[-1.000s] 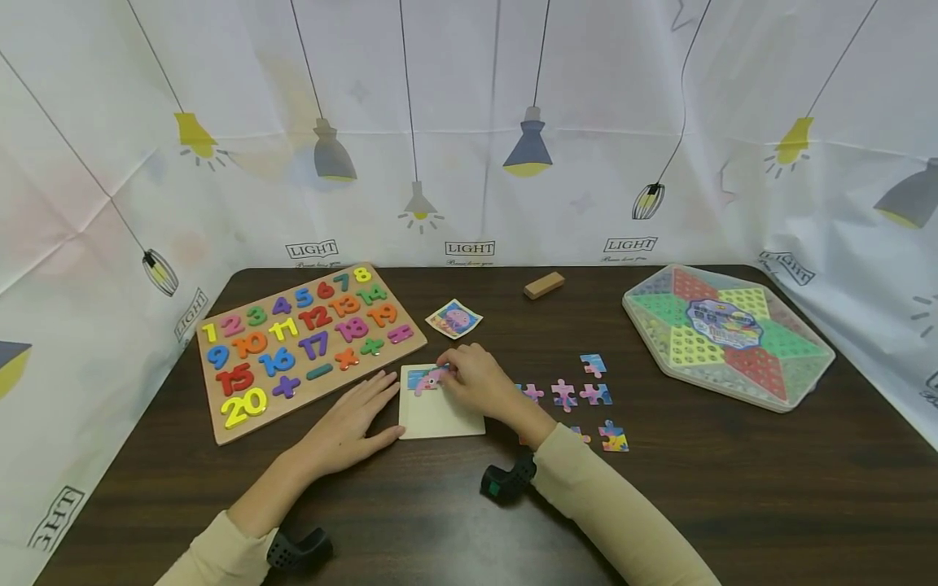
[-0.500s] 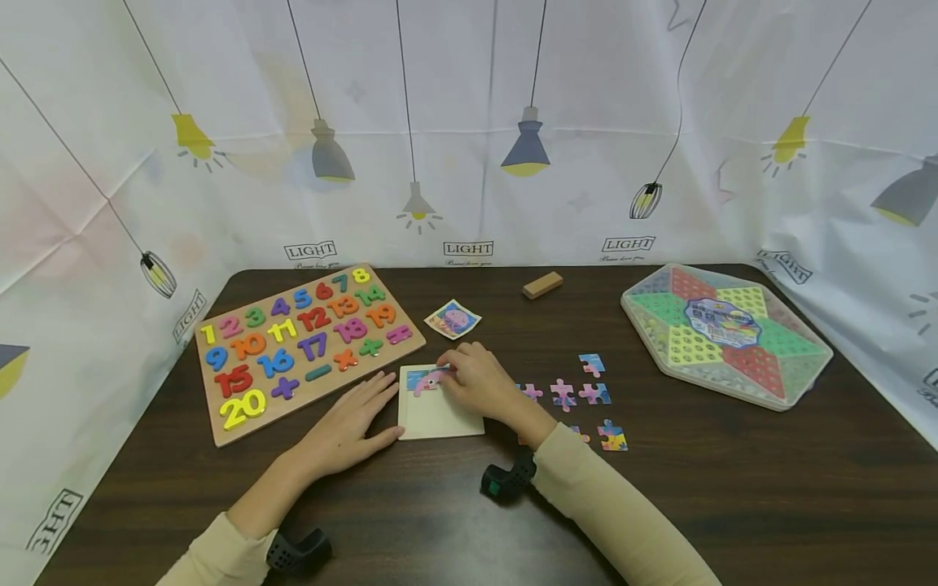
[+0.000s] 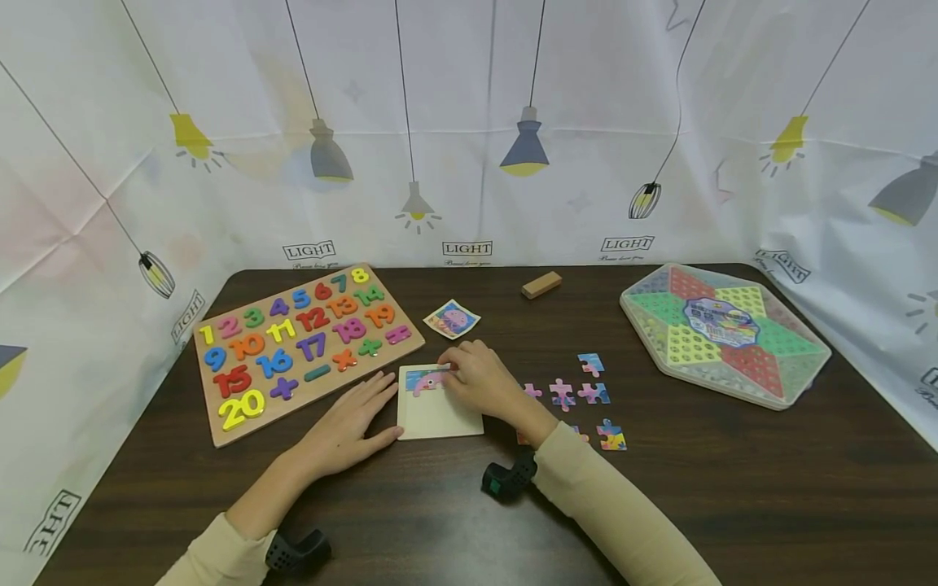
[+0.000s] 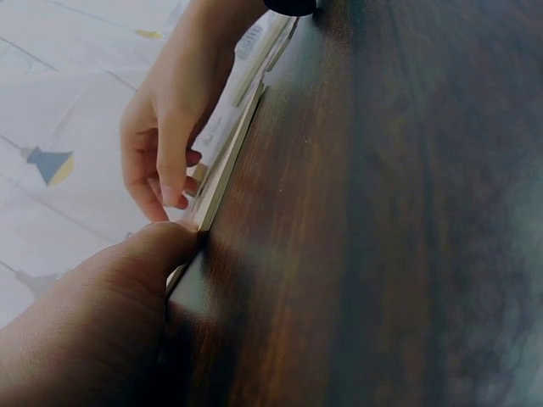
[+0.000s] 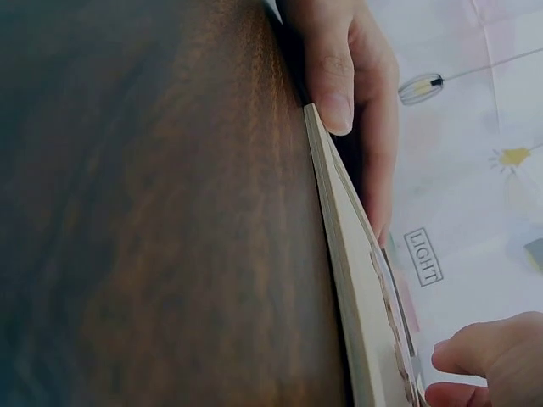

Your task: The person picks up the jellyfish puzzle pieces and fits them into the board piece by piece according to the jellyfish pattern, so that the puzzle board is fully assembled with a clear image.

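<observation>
A square pale puzzle board (image 3: 440,419) lies mid-table, with joined jigsaw pieces (image 3: 427,382) of a pink cartoon picture along its far left part. My left hand (image 3: 348,427) rests beside it, fingers stretched along the left edge. In the right wrist view that hand's thumb (image 5: 331,102) touches the near corner of the board. Over the far right part bends my right hand (image 3: 479,381), fingertips at the pieces' right end; the left wrist view shows its thumb and fingers curved down there. I cannot tell whether a piece is pinched, as the hand hides that spot.
Several loose jigsaw pieces (image 3: 562,395) lie right of the board, some partly behind the right forearm. A wooden number board (image 3: 308,350) stands to the left. Further back are a small picture card (image 3: 453,319), a wooden block (image 3: 541,285) and a hexagonal board-game box (image 3: 725,334).
The right hand's fingers shift very slightly over the pieces. The left hand keeps its place, and the view drifts a little.
</observation>
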`<action>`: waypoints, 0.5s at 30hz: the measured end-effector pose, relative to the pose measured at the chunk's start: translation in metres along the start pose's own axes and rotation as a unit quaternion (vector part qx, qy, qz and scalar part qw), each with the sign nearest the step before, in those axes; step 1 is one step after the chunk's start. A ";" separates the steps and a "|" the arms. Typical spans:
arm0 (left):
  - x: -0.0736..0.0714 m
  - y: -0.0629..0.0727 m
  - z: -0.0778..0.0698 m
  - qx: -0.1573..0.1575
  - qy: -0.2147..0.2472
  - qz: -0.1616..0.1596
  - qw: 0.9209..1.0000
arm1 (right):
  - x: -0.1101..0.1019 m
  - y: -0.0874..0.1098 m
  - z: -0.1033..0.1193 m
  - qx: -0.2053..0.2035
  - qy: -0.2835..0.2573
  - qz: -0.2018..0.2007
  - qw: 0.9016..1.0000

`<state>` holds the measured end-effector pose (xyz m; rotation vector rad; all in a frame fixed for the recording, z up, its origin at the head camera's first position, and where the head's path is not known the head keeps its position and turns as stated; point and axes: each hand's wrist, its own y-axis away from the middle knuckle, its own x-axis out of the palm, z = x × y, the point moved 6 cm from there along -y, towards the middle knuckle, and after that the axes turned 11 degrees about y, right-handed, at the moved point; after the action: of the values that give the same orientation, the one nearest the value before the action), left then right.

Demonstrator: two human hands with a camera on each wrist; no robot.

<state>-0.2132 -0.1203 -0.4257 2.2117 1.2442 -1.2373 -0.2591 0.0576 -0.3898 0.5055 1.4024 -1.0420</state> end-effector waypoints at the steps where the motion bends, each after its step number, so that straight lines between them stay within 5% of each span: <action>1: 0.000 0.000 0.000 0.000 0.000 0.000 1.000 | -0.001 0.000 0.000 0.001 0.000 0.001 1.000; 15: 0.001 0.000 0.002 0.001 -0.001 0.001 1.000 | -0.021 0.009 -0.009 -0.016 -0.016 -0.014 1.000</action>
<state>-0.2137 -0.1208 -0.4274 2.2119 1.2390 -1.2410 -0.2541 0.0757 -0.3735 0.4459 1.3999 -1.0442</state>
